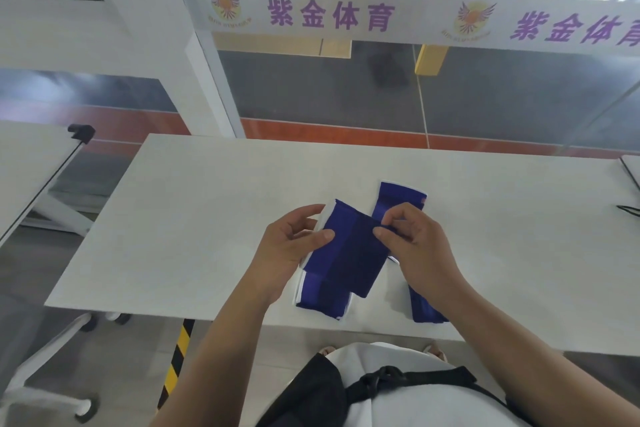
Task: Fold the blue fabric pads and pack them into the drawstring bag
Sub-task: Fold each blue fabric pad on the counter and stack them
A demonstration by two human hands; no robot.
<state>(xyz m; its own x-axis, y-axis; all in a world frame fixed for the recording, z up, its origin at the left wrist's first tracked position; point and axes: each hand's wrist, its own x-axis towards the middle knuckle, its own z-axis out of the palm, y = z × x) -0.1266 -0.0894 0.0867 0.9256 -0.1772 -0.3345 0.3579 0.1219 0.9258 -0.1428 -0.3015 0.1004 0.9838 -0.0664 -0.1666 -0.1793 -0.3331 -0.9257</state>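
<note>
I hold one dark blue fabric pad (349, 250) with white trim just above the white table (180, 218). My left hand (294, 246) grips its left edge, thumb on top. My right hand (412, 243) pinches its right edge between thumb and forefinger. A second blue pad (322, 302) lies flat on the table under the held one, near the front edge. A third blue pad (401, 199) lies to the right, stretching from behind my right hand to below my wrist, its middle hidden by the hand. No drawstring bag is in view.
A glass wall with a white banner (346, 15) stands just behind the table. Another table (27, 163) is at the left, and a dark cable (628, 208) lies at the right edge. A black strap with a buckle (384, 378) crosses my body below.
</note>
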